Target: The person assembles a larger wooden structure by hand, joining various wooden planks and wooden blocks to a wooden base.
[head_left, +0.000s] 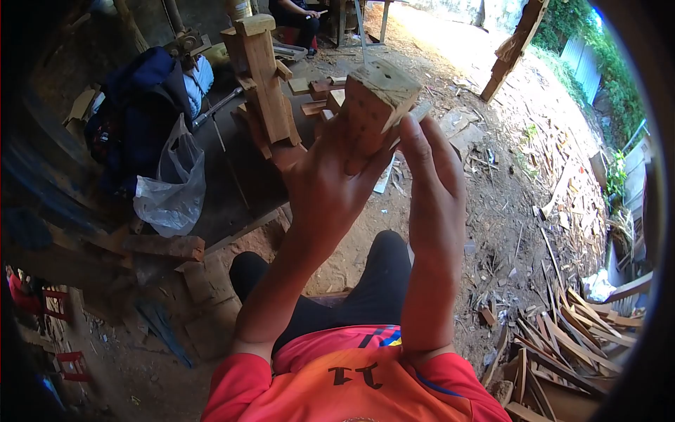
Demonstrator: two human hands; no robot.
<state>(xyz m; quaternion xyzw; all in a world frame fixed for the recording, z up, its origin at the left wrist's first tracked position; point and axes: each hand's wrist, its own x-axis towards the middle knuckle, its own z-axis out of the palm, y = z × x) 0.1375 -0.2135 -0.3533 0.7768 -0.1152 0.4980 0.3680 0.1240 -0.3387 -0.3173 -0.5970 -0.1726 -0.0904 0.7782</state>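
Observation:
A squared wooden block [383,88] with small dark marks is held up in front of me, tilted. My left hand [327,176] is wrapped round its lower left side. At the block's right side is my right hand [429,155], its thumb and fingers closed on a thin pale piece [420,110] that lies against the block. What that piece is cannot be made out. The lower part of the block is hidden behind my left hand.
To the left, a dark worktable [225,169] bears an upright wooden piece [264,84], wood offcuts, a plastic bag [172,190] and a dark backpack [140,105]. Wood strips [576,337] are piled at the lower right. A seated person [302,21] is at the back.

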